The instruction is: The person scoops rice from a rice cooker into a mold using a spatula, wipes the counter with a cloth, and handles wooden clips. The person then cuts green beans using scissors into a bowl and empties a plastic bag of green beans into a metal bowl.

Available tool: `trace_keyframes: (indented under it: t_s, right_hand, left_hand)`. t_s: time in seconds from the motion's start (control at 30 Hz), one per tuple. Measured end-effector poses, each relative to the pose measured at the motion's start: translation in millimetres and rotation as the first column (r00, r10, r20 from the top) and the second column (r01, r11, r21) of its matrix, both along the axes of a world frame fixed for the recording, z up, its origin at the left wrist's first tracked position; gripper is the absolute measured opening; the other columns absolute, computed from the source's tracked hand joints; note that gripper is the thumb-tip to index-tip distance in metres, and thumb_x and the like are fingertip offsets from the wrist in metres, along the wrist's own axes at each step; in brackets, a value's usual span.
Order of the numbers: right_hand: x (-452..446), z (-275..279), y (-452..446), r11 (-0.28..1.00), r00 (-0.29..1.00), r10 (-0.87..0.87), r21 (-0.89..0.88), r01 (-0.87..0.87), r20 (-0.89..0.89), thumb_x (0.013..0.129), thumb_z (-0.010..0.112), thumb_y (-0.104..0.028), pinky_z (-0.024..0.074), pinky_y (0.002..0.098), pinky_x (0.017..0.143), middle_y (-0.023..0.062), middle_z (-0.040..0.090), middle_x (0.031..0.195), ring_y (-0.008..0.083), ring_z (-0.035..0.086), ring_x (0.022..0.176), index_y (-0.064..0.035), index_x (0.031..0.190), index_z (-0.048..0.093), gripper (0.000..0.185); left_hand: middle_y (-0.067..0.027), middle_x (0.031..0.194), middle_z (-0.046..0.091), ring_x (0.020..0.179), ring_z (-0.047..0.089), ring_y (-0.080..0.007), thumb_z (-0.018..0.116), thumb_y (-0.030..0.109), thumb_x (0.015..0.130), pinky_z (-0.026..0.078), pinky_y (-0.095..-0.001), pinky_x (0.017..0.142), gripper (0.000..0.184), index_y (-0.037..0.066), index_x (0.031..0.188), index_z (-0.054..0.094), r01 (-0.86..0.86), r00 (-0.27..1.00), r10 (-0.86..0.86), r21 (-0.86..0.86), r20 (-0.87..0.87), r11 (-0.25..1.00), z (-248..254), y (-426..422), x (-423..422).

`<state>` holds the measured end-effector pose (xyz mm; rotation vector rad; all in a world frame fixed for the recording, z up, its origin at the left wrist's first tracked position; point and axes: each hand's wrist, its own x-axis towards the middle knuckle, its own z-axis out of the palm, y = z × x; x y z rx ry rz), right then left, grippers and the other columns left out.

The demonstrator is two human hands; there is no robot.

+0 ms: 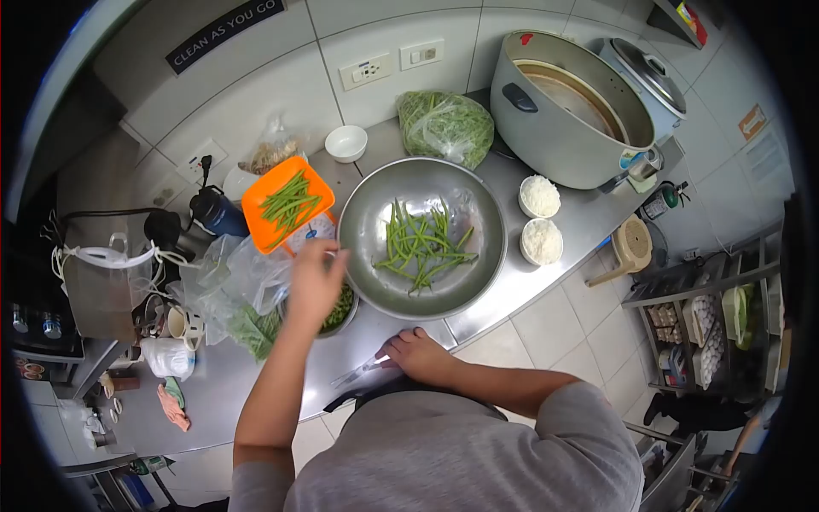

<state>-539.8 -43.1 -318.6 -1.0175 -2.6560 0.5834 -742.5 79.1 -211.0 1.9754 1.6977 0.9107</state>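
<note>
A wide steel bowl (pixel 367 277) stands mid-counter with green beans (pixel 418 247) in it. My left hand (pixel 317 280) is just left of its rim, fingers drawn together; whether they hold anything is too small to tell. It hovers over a smaller bowl of cut green pieces (pixel 339 309) and beside a scale (pixel 316 230). On that scale sits an orange tray (pixel 256 209) holding more beans. Below the steel bowl, my right hand (pixel 416 354) rests curled at the counter's front edge, next to a thin shiny object (pixel 363 369) that I cannot clearly make out.
Behind the bowl are a bag of greens (pixel 445 126) and a small white bowl (pixel 346 143). A large pot (pixel 546 141) and two cups of white contents (pixel 540 197) stand right. Plastic bags (pixel 226 277), a dark bottle (pixel 217 212) and a pink cloth (pixel 173 408) lie left.
</note>
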Motion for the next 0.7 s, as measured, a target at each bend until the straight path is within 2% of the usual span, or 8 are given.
trace_keyframes:
  t_s: [0.17, 0.33, 0.4, 0.43, 0.53, 0.6, 0.63, 0.7]
  right_hand:
    - [32, -1, -5, 0.994, 0.989, -0.009, 0.106, -0.006, 0.146, 0.087, 0.051, -0.019, 0.0411, 0.0371, 0.082, 0.0056, 0.061, 0.095, 0.0231, 0.056, 0.093, -0.0111, 0.101, 0.061, 0.019]
    - [136, 44, -16, 0.87, 0.936, -0.35, -0.361, 0.335, 0.024, 0.076, 0.068, -0.02, 0.0493, 0.0428, 0.073, 0.0157, 0.066, 0.084, 0.0348, 0.063, 0.081, -0.0062, 0.096, 0.062, 0.025]
    - [188, 55, -37, 0.495, 0.895, -0.397, -0.774, 0.394, 0.202, 0.071, 0.071, -0.012, 0.0516, 0.0326, 0.064, 0.0101, 0.066, 0.077, 0.0213, 0.065, 0.069, -0.0038, 0.108, 0.063, 0.038]
    - [213, 40, -56, 0.256, 0.874, -0.486, -0.954, 0.157, 0.013, 0.071, 0.067, -0.004, 0.0506, 0.0271, 0.065, 0.005, 0.066, 0.078, 0.0136, 0.061, 0.067, -0.003, 0.114, 0.062, 0.043]
    - [223, 36, -87, 0.13, 0.904, -0.428, -0.99, 0.057, -0.005, 0.072, 0.067, 0.0, 0.0504, 0.0274, 0.066, 0.0053, 0.066, 0.082, 0.0128, 0.059, 0.066, -0.0005, 0.118, 0.06, 0.046]
    - [224, 43, -89, -0.195, 0.673, -0.738, -0.97, -0.146, 0.047, 0.071, 0.072, -0.001, 0.0495, 0.0262, 0.064, 0.0088, 0.067, 0.086, 0.0131, 0.059, 0.069, 0.0011, 0.115, 0.06, 0.046]
    - [223, 50, -80, -0.192, 0.684, -0.728, -0.971, -0.145, 0.042, 0.071, 0.072, -0.001, 0.0495, 0.0262, 0.064, 0.0088, 0.067, 0.086, 0.0131, 0.059, 0.069, 0.0011, 0.115, 0.06, 0.046]
    - [216, 72, -48, 0.076, 0.561, -0.804, -0.97, -0.23, -0.195, 0.072, 0.076, -0.005, 0.0466, 0.0242, 0.06, 0.0095, 0.066, 0.086, 0.0122, 0.058, 0.068, 0.0004, 0.113, 0.059, 0.045]
  left_hand:
    - [-0.0224, 0.11, 0.059, 0.106, 0.059, -0.0351, 0.068, 0.052, 0.077, 0.049, -0.0412, 0.09, 0.069, -0.005, 0.113, 0.054, -0.266, 0.936, 0.105, -0.481, -0.335, 0.835, -66, 91, 114]
    - [-0.0222, 0.116, 0.058, 0.108, 0.058, -0.035, 0.075, 0.037, 0.072, 0.05, -0.0426, 0.089, 0.064, -0.003, 0.116, 0.051, -0.196, 0.918, -0.025, -0.507, -0.396, 0.839, -100, 96, 155]
    - [-0.0229, 0.113, 0.058, 0.108, 0.058, -0.0356, 0.074, 0.021, 0.072, 0.051, -0.0439, 0.088, 0.054, -0.002, 0.114, 0.051, -0.106, 0.958, -0.068, -0.564, -0.279, 0.819, -105, 99, 154]
    - [-0.0229, 0.113, 0.058, 0.108, 0.058, -0.0356, 0.074, 0.021, 0.072, 0.051, -0.0439, 0.088, 0.054, -0.002, 0.114, 0.051, -0.108, 0.959, -0.064, -0.564, -0.276, 0.818, -116, 102, 149]
    - [-0.0258, 0.102, 0.063, 0.1, 0.06, -0.0394, 0.072, 0.025, 0.076, 0.048, -0.0463, 0.085, 0.05, -0.005, 0.11, 0.052, 0.025, 0.945, -0.185, -0.506, -0.269, 0.862, -136, 107, 135]
    - [-0.0256, 0.099, 0.064, 0.097, 0.061, -0.0391, 0.065, 0.024, 0.085, 0.047, -0.0463, 0.084, 0.037, -0.004, 0.107, 0.055, 0.054, 0.976, -0.111, -0.284, -0.188, 0.957, -121, 97, 126]
    - [-0.0256, 0.099, 0.064, 0.097, 0.061, -0.0391, 0.065, 0.024, 0.085, 0.047, -0.0463, 0.084, 0.037, -0.004, 0.107, 0.055, 0.04, 0.977, -0.096, -0.279, -0.191, 0.959, -115, 94, 122]
    - [-0.0216, 0.103, 0.065, 0.098, 0.062, -0.0363, 0.057, 0.026, 0.092, 0.047, -0.0432, 0.085, 0.031, -0.001, 0.106, 0.057, 0.021, 0.995, -0.058, -0.379, -0.085, 0.925, -107, 87, 112]
